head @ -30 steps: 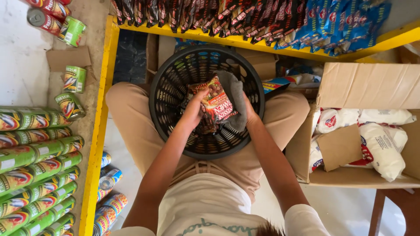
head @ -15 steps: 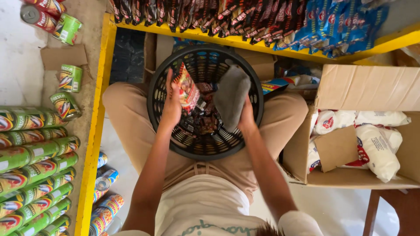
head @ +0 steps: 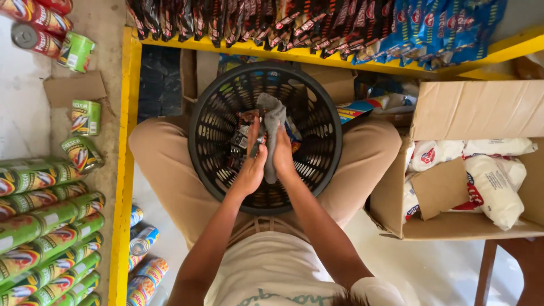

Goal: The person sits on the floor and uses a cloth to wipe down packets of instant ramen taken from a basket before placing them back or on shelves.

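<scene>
Both hands inside black basket (head: 215, 130) on lap: right hand (head: 281, 154) fingers curled round grey cloth (head: 272, 116), left hand (head: 251, 170) pinching packet (head: 245, 136). Green cans (head: 45, 226) left, cardboard box (head: 470, 110) w/ white bags (head: 493, 187) right.

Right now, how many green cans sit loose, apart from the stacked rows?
3: one green can beside the red cans, one below the cardboard scrap, one just above the rows. Others may be hidden off-frame.

My one camera sits on my head, looking straight down, close over the basket (head: 204, 141) on my lap.
</scene>
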